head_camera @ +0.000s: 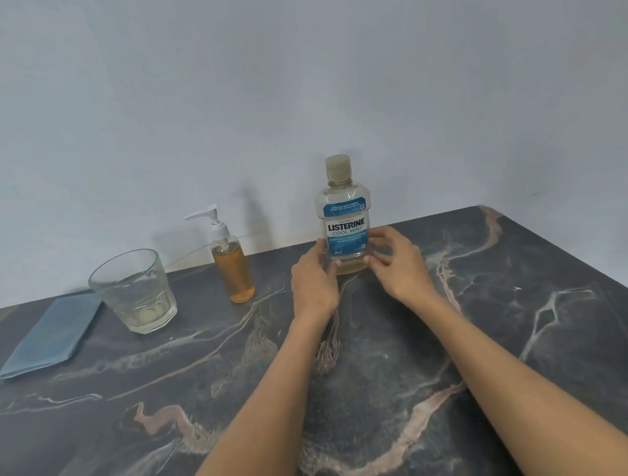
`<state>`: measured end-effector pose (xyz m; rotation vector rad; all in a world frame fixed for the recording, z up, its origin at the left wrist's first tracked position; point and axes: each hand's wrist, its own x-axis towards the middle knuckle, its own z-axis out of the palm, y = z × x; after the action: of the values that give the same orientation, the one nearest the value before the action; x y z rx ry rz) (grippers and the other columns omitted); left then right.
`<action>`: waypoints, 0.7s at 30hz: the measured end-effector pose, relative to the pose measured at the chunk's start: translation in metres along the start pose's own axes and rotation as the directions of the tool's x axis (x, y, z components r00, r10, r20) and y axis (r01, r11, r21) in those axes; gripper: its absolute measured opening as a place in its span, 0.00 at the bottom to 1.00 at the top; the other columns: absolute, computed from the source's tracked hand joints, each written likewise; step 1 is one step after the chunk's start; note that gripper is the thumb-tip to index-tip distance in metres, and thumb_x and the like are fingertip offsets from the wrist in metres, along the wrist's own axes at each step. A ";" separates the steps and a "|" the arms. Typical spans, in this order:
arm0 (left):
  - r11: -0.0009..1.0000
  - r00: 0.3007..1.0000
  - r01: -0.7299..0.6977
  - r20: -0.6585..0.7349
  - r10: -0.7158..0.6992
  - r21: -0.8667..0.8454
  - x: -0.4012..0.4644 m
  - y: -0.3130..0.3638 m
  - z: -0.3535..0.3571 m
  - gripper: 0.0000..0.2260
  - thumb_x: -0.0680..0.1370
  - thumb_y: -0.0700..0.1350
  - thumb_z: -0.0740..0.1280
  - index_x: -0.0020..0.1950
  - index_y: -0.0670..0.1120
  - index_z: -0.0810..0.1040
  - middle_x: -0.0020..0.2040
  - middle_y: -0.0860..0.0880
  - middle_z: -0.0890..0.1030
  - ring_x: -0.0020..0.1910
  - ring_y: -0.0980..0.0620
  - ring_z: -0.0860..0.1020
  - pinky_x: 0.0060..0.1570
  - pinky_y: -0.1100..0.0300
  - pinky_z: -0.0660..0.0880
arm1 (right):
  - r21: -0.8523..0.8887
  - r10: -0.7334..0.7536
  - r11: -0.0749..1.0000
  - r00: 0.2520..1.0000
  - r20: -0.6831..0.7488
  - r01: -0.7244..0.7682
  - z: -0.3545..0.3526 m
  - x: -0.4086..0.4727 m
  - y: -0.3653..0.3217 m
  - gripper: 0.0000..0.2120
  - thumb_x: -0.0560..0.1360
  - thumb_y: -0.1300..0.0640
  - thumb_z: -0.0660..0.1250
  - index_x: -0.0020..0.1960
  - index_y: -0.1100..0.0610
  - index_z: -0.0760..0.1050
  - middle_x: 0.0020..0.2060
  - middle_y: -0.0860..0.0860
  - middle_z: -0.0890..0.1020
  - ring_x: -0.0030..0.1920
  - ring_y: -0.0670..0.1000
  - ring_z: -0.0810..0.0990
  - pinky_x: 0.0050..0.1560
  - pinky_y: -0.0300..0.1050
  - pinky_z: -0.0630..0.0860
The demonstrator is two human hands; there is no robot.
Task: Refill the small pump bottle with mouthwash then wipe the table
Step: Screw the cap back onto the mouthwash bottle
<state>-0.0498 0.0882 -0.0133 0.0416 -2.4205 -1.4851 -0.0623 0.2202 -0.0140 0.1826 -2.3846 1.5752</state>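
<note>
Both hands [353,272] around mouthwash bottle [344,216]

Bare marble table [541,332] lies open near and right. Far left, the folded blue cloth [49,335], glass tumbler [133,291] and pump bottle [230,262] crowd the wall edge.

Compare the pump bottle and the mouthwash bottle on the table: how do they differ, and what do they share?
The pump bottle is slim and topped by a white pump; the mouthwash bottle is wider, taller, with a screw cap. The pump bottle is nearly full of amber liquid; the mouthwash bottle holds only a little at its base. The pump bottle is unlabelled and untouched; the mouthwash bottle has a blue label and sits between the left hand and right hand. Both stand upright and are clear.
</note>
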 end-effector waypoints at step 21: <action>0.995 0.995 0.090 0.043 -0.089 -0.041 -0.041 -0.003 -0.021 0.27 0.78 0.36 0.66 0.75 0.40 0.61 0.73 0.44 0.67 0.71 0.50 0.68 0.68 0.59 0.65 | 0.111 0.155 0.982 0.988 -0.014 -0.152 -0.016 -0.030 -0.003 0.32 0.71 0.70 0.69 0.71 0.54 0.63 0.69 0.55 0.68 0.66 0.56 0.72 0.62 0.45 0.72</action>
<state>-0.0054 0.0764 -0.0171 0.1127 -2.4480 -1.5907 -0.0303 0.2323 -0.0143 0.0023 -2.3459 1.7687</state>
